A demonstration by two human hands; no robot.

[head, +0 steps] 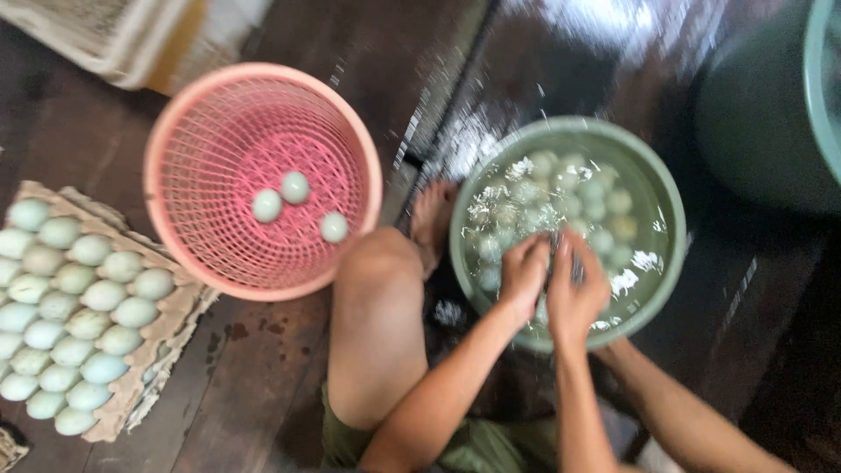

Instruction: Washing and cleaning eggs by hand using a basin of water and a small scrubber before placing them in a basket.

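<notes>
You are sitting on a dark wet floor (263, 385), with your bare knee (378, 263) up just to the left of your hands. Both hands are meeting over the near side of a green basin (666, 219) that is holding water and many pale eggs (596, 210). Your left hand (524, 278) and your right hand (574, 293) are pressing close together, fingers curling inward, and they are touching each other. The picture is blurry there, so I cannot tell what they are holding between them, or if the fingers are closing on an egg.

Further to the left of your hands, beyond the knee, a pink basket (166, 158) is standing on the floor, and three pale green eggs (295, 187) are lying at its bottom. Even more to the left, well apart from your hands, a cardboard tray (180, 315) is carrying rows of the same pale eggs, almost filling it.

To the far right of your hands, another big green tub (762, 114) is showing only partly at the edge. Your bare foot (432, 219) is resting just beside the basin, on its left.
</notes>
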